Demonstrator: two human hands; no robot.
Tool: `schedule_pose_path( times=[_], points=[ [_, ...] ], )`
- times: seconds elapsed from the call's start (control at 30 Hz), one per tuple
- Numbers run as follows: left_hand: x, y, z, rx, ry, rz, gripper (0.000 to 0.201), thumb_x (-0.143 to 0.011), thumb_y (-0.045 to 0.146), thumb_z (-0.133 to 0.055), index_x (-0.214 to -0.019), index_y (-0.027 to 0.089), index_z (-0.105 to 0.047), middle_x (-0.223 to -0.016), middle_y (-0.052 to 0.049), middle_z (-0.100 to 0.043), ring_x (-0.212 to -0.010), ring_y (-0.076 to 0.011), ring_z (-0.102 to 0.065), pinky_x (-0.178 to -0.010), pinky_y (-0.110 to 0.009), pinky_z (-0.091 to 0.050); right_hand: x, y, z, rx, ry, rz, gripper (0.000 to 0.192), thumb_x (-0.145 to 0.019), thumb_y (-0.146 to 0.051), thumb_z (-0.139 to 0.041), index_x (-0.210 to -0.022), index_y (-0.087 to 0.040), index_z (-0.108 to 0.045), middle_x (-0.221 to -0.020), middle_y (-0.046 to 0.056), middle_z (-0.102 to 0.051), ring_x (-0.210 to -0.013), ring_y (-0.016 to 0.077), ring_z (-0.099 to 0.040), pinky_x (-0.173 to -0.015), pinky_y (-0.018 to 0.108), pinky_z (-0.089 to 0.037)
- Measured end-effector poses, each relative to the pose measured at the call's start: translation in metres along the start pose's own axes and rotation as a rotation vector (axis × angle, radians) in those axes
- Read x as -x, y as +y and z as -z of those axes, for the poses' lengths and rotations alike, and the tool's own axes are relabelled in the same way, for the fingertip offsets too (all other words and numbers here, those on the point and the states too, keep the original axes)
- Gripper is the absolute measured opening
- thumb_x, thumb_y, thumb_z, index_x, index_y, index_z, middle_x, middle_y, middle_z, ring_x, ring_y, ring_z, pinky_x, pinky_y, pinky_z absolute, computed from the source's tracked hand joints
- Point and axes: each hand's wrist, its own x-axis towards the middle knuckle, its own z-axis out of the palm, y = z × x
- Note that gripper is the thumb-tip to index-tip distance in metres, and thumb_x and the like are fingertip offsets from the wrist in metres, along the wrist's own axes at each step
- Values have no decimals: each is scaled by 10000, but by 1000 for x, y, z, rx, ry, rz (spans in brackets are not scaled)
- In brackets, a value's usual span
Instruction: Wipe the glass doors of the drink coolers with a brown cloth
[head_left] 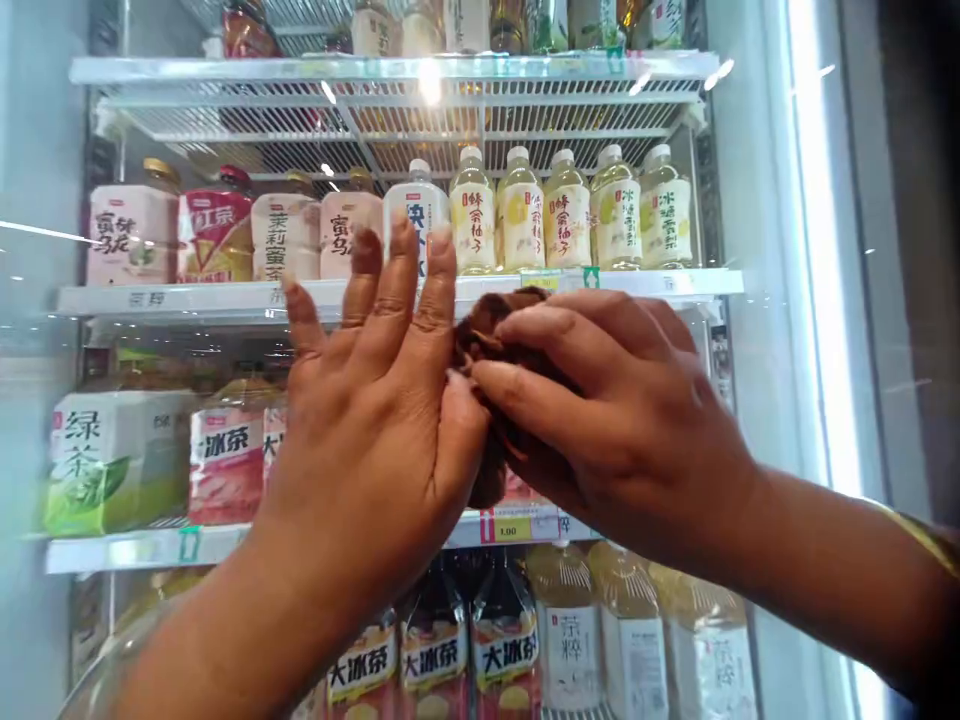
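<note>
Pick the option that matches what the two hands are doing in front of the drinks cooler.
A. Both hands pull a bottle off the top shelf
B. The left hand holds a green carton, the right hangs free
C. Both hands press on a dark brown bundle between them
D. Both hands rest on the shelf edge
C: the left hand and the right hand close around a dark brown bundle, in front of the shelves of bottles; what the bundle is cannot be told.
</note>
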Motion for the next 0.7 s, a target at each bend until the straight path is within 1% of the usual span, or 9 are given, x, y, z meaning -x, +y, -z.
schedule_pose_path(
  times=[0.07, 0.13, 0.2, 0.27, 0.33, 0.43, 0.57, 0.63, 0.7],
  points=[
    [9, 4, -5, 21, -3, -27, 651, -1042, 447, -353, -1658, 244, -294, -1751, 0, -249, -1620, -345, -178, -1299, -639, 15, 15, 5, 3, 13, 28, 10, 287, -1021, -427, -572, -1241, -301, -708, -1338, 37, -704, -1262, 293, -624, -1030, 485, -485],
    [10, 4, -11, 36, -4, -32, 626, -1044, 418, -356, -1644, 243, -329, -1745, -4, -272, -1621, -325, -196, -1315, -608, 5, 14, 18, 2, 36, 63, -67, 343, -986, -464, -614, -1258, -278, -707, -1308, 76, -698, -1251, 328, -615, -1023, 530, -459],
    [5, -2, -16, 28, 5, -19, 625, -1045, 386, -356, -1650, 240, -310, -1749, -6, -264, -1627, -303, -193, -1327, -580, 14, -1, 27, -3, 64, 97, -157, 435, -964, -512, -601, -1268, -220, -709, -1283, 118, -681, -1238, 370, -593, -984, 568, -438],
    [-1, -9, -18, -1, 13, 17, 646, -1047, 353, -339, -1671, 218, -243, -1760, -29, -226, -1633, -285, -179, -1337, -555, 9, -22, 24, -10, 70, 125, -203, 461, -955, -505, -587, -1271, -192, -708, -1277, 131, -670, -1221, 383, -574, -942, 552, -427],
    [-2, -15, -17, -28, 15, 81, 659, -1048, 320, -308, -1684, 194, -188, -1765, -63, -201, -1638, -267, -166, -1346, -529, -24, -33, 10, -15, 56, 84, -213, 370, -973, -424, -582, -1260, -226, -704, -1275, 114, -674, -1199, 340, -563, -935, 509, -416],
    [9, -16, -14, -87, 14, 161, 660, -1034, 269, -314, -1678, 174, -212, -1752, -104, -223, -1639, -254, -166, -1345, -542, -24, -22, -12, -15, 57, 23, -111, 328, -1013, -415, -556, -1281, -272, -681, -1358, 91, -664, -1256, 300, -520, -984, 475, -386],
    [20, -10, -11, -157, -35, 96, 658, -1013, 274, -381, -1658, 180, -290, -1748, -105, -214, -1642, -254, -152, -1340, -552, 27, 4, -8, -4, 38, -29, -22, 326, -1031, -394, -534, -1317, -299, -656, -1393, 69, -655, -1297, 282, -482, -1039, 457, -343],
    [13, -9, -8, -161, -80, 104, 655, -1011, 283, -374, -1652, 167, -306, -1745, -108, -221, -1640, -252, -162, -1343, -548, 23, -5, 3, 0, 31, -81, -81, 332, -1034, -388, -515, -1323, -296, -651, -1405, 74, -644, -1289, 295, -472, -1021, 468, -336],
    [1, -11, -4, -157, -124, 145, 650, -1011, 290, -351, -1645, 152, -319, -1742, -110, -233, -1639, -253, -171, -1346, -547, 10, -30, 8, 1, 17, -138, -210, 346, -1016, -389, -527, -1324, -287, -647, -1417, 96, -623, -1281, 326, -457, -998, 490, -329]
  ],
)
